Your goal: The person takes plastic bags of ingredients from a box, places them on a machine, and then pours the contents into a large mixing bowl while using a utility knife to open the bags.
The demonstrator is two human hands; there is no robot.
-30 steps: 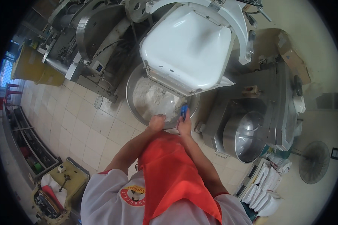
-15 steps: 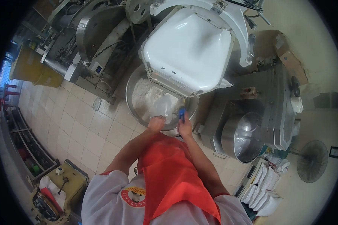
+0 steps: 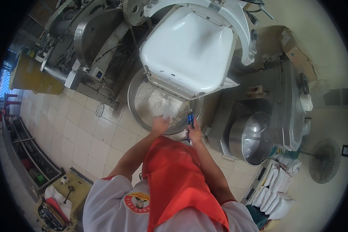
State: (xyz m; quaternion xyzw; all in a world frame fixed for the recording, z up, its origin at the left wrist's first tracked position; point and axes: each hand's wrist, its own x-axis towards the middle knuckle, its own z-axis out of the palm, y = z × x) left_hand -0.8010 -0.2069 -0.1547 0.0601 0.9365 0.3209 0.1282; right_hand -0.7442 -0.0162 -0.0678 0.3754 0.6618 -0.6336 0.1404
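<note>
A wide metal mixing bowl holds a mound of white flour. My left hand is closed over the bowl's near part, with thin see-through plastic at its fingers, smeared by motion. To its right, my right hand grips a slim blue and black tool that points up over the bowl's rim. Its exact kind is too small to make out. Above the bowl hangs the white mixer head, covering the bowl's far side.
A grey machine with a steel bowl stands to the right, a dough sheeter at the far left. White bags lie stacked at the lower right, near a round fan. Yellow bins stand on the tiled floor at left.
My left hand has shifted slightly left and the plastic at its fingers has moved. My right hand has moved right and down, and the blue and black tool now points more upright.
</note>
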